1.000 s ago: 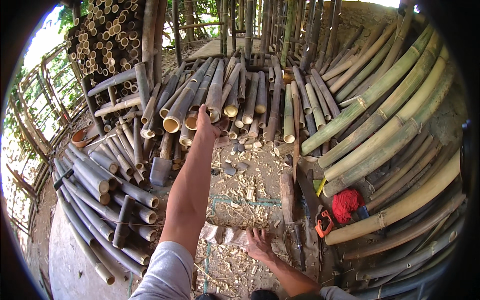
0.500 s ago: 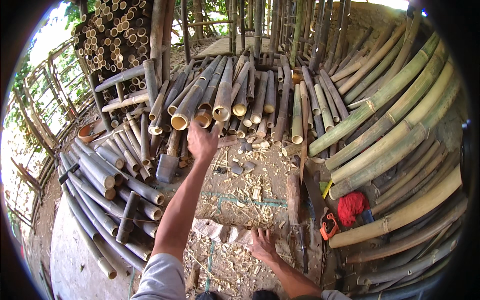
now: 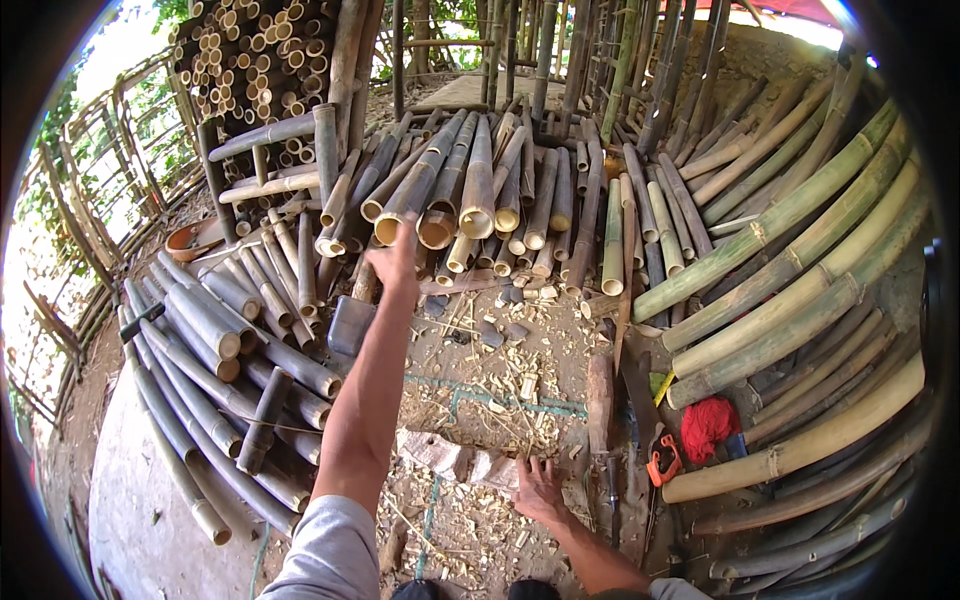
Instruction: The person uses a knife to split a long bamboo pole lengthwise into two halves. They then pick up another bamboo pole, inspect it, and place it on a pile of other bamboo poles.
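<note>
And my left hand (image 3: 394, 262) has shifted leftward, the wide grey-brown bamboo tube (image 3: 424, 177) right ahead, its grip unclear; my right hand (image 3: 541, 490), loosely spread, touches the pale notched wooden block (image 3: 485, 469).

The left sleeve (image 3: 325, 555) is plain pale grey cloth, softly creased, ending in a straight hem around the elbow; of the right sleeve (image 3: 680, 588), only a small grey patch shows. Both forearms are uncovered, and the left hand (image 3: 397, 262) and right hand (image 3: 540, 490) are bare. Two dark, rounded shapes at the lower edge, apparently footwear tips (image 3: 533, 590), are mostly cut off.
</note>
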`<act>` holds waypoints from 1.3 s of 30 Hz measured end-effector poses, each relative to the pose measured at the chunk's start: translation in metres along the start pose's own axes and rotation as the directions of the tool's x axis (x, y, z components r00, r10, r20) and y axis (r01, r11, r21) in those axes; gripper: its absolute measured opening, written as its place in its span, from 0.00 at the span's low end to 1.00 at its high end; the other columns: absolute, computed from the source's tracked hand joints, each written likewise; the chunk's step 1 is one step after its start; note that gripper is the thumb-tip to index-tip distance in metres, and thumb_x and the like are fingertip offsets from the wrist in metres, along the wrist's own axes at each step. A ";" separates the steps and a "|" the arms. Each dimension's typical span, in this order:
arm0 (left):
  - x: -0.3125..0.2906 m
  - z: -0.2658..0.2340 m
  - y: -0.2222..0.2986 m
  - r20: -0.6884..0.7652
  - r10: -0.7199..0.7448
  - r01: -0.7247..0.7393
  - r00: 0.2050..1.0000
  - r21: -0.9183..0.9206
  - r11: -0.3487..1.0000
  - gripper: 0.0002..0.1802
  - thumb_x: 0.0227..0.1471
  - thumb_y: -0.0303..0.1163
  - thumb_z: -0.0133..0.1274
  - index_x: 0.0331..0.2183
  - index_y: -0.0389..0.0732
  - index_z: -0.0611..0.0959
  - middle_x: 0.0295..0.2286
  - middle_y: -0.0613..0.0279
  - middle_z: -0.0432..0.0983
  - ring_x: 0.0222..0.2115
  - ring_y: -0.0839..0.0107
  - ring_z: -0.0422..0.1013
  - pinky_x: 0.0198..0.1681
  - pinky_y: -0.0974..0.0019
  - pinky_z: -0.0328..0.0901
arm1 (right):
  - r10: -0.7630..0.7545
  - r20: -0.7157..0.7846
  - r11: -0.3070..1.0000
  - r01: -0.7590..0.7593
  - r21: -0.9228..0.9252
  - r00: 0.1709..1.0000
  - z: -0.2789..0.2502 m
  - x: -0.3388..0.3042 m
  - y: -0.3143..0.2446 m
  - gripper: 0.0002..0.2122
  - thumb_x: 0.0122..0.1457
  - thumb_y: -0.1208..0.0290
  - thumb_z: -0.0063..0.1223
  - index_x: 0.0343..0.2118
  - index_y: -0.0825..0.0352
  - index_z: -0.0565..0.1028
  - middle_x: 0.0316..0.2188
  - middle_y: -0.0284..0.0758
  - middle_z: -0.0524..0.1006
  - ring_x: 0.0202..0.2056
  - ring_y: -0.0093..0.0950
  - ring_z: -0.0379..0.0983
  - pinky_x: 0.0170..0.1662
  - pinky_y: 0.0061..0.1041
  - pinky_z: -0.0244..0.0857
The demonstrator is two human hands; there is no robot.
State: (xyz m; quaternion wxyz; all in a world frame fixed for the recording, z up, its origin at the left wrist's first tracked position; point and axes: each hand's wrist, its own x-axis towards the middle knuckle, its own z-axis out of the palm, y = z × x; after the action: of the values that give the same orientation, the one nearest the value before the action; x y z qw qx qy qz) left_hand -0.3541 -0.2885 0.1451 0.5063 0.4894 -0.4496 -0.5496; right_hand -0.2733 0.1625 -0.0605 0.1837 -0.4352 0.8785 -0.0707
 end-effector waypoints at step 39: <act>-0.121 -0.201 -0.005 0.610 -0.287 0.252 0.739 0.145 0.957 0.18 0.62 0.35 0.46 0.20 0.42 0.70 0.12 0.67 0.61 0.09 0.73 0.56 0.11 0.67 0.51 | 0.009 -0.110 0.999 -0.014 -0.039 0.994 0.007 -0.005 -0.002 0.38 0.52 0.62 0.62 0.66 0.62 0.60 0.59 0.43 0.63 0.60 0.51 0.58 0.58 0.69 0.55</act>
State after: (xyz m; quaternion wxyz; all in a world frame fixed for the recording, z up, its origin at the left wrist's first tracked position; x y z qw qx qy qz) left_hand -0.1538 -0.1669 0.1262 0.2305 0.3522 -0.5307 -0.7357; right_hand -0.2661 0.1653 -0.0647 0.1266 -0.4292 0.8910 -0.0759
